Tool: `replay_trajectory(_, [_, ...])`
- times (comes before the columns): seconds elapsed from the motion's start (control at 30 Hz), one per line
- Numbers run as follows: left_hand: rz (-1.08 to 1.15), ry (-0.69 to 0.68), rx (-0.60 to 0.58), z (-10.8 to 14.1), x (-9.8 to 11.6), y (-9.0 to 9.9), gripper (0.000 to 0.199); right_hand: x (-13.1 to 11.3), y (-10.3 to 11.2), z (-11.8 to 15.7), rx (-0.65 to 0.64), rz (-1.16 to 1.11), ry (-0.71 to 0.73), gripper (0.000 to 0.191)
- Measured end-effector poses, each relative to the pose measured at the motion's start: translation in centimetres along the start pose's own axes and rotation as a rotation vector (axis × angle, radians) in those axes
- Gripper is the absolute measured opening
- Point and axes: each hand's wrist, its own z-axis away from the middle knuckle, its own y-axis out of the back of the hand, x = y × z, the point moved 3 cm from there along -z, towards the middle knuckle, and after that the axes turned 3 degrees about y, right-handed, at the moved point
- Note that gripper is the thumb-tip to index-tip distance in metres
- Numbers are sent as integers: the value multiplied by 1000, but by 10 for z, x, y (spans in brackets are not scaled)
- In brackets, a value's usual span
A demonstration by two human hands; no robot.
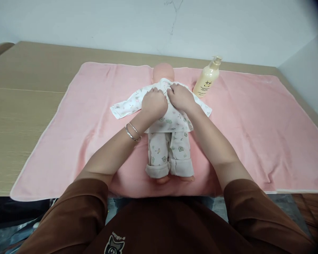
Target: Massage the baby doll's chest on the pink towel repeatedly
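Already the doll (163, 72) on the pink blanket (254, 120) wears trousers (158, 150) — our left hand (154, 102) and right hand (181, 96) curl over its shirt (175, 121) — whether they pinch it, or it's fastened, we can't tell

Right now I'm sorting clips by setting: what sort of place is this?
Perhaps an indoor baby-care practice spot: a dressed doll lies on a pink blanket over a table, with a pump bottle nearby.

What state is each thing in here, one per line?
Doll: lying, dressed
Shirt: on doll, sleeves spread
Trousers: worn, cuffs turned up
Bottle: standing, pump-topped
Blanket: spread over table, creased
Left hand: curled against shirt, grip unclear
Right hand: curled against shirt, grip unclear
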Motion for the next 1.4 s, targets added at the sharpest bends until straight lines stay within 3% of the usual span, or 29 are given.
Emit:
replay_trajectory(0.17, [147, 30, 24, -25, -30, -13, 50, -27, 9, 21, -37, 116, -16, 41])
replay_trajectory(0.27, [226, 51, 88, -32, -40, -25, 54, -28, 7, 20, -46, 85, -26, 39])
replay_trajectory(0.47, [213, 60, 134, -26, -35, -31, 62, -5, -2, 1, -13, -9, 1, 50])
replay_trajectory(0.73, [233, 62, 179, -28, -38, -35, 61, 3, -11, -5, -28, -69, 20, 59])
replay_trajectory(0.93, [136, 57, 164, -8, -14, -23, 50, 21, -21, -15, -20, -164, 47, 64])
replay_trajectory(1.07, [71, 19, 40, -7, -7, -6, 42, 9, -14, -8, 4, -114, 48, 60])
replay_trajectory(1.17, [139, 30, -19, -23, -24, -4, 41, -17, -8, 8, 0, -43, 18, 55])
replay_trajectory(1.27, [185, 62, 2, -38, -43, -13, 43, -38, -6, 18, -17, -17, 54, 55])
replay_trajectory(1.4, [207, 81, 70, -31, -39, -28, 48, -22, -8, 8, -51, -122, 59, 56])
